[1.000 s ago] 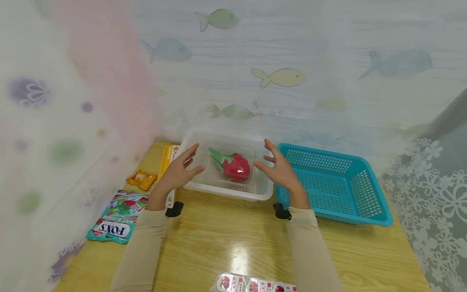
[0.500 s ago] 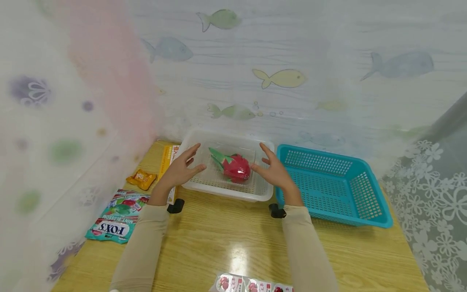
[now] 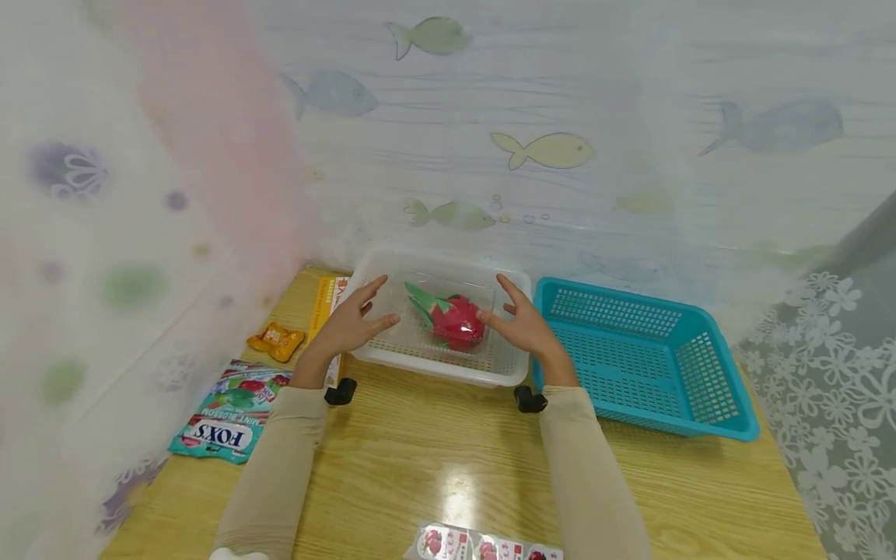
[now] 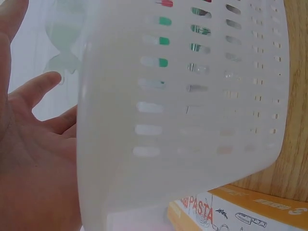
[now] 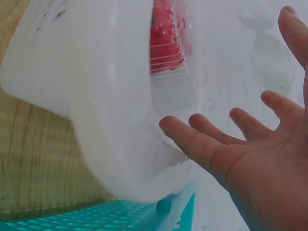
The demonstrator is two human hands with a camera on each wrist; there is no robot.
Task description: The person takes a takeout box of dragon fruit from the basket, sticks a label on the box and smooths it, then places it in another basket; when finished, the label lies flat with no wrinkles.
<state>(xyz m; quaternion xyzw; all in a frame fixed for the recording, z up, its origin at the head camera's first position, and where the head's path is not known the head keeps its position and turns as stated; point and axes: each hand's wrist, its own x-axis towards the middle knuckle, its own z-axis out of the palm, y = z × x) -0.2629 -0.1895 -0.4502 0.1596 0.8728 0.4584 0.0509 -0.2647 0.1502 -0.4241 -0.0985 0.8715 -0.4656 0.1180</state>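
Note:
A white plastic basket stands at the back of the table, with a clear plastic box inside it. In that box lies a red dragon fruit with green leaves. Over the basket's left end hovers my left hand, fingers spread and nothing in it. My right hand is held above the right end, thumb toward the fruit, also holding nothing. The left wrist view shows the slotted wall of the white basket beside the left palm. In the right wrist view the right fingers extend near the rim.
A teal basket stands to the right of the white one. At left lie a yellow-and-white pasta box, an orange wrapped snack and a Fox's candy bag. A strip of fruit stickers lies at the table's front edge.
My right hand has moved slightly left, closer to the dragon fruit, then stayed there. The left hand has hardly moved. The whole head view has shifted a little.

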